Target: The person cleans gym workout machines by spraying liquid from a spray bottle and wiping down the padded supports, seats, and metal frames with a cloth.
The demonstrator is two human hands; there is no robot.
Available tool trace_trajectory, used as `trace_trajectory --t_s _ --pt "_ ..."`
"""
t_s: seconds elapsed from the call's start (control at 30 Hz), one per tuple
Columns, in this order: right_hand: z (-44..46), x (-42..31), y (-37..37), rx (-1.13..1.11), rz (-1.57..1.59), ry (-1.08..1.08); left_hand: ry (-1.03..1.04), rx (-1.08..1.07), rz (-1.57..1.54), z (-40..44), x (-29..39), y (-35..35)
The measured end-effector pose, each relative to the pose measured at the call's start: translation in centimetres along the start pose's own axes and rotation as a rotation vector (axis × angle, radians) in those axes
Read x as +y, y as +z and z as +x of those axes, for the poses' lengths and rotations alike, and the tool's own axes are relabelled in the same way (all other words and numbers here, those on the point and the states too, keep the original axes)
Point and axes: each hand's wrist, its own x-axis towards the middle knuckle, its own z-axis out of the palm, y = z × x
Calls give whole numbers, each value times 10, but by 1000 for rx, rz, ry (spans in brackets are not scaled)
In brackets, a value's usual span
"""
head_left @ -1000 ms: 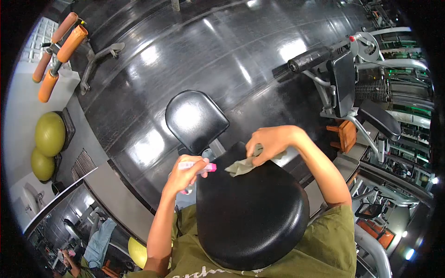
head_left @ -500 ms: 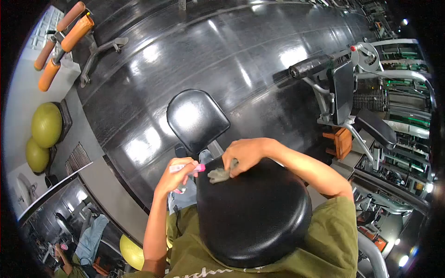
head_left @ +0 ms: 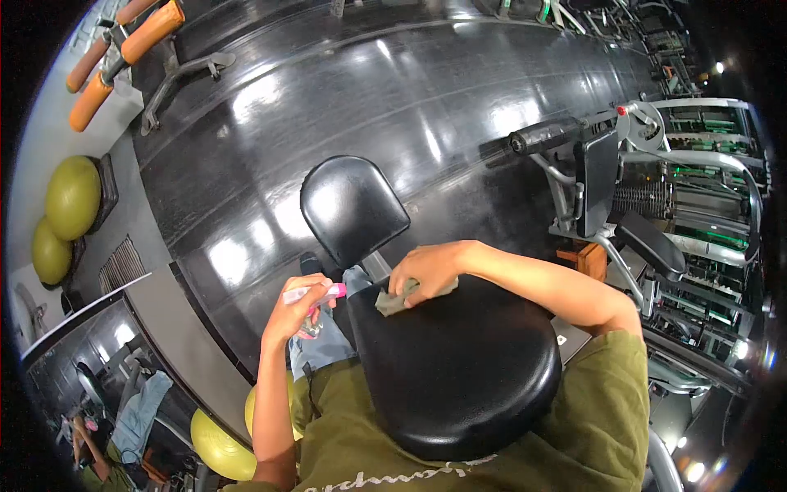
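My left hand [head_left: 288, 312] is closed round a spray bottle [head_left: 315, 295] with a white and pink head, left of the large black pad. My right hand [head_left: 428, 272] presses a grey-green cloth [head_left: 395, 302] on the upper left part of that black padded backrest [head_left: 459, 369]. The fingers are bunched over the cloth and partly hide it. Beyond the pad, a smaller black seat [head_left: 352, 209] stands over the floor.
Yellow-green exercise balls [head_left: 74, 198] lie at the left, above a mirror [head_left: 102, 385]. Orange padded handles [head_left: 152, 33] stand at the upper left. On the right are a weight machine [head_left: 597, 184] and a wooden stool [head_left: 592, 261].
My right hand and the cloth have moved left across the pad's upper part since the oldest frame. The bottle in my left hand has shifted slightly left, and the camera view has turned a little.
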Motion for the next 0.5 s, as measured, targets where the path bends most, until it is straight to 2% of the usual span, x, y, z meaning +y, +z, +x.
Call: trace_trajectory --t_s 0.07,0.13,0.2,0.27,0.4,0.47,0.5 --pt "-12 -28 -11 0 5 23 12 9 -19 -1 -5 -3" --pt "-24 -44 -22 -190 81 192 23 16 -43 -3 -8 -6" --pt "-30 -47 -30 -172 41 194 15 18 -39 -6 -10 -9" --pt "-26 -38 -32 -212 -12 393 22 2 -45 -7 -12 -13" --pt "7 10 -7 -64 -203 380 3 -55 -86 -11 -15 -24" --pt "26 12 -3 -104 -195 357 13 -51 -76 -13 -12 -28" --pt "32 5 -3 -133 -47 310 17 -47 -64 -14 -12 -30"
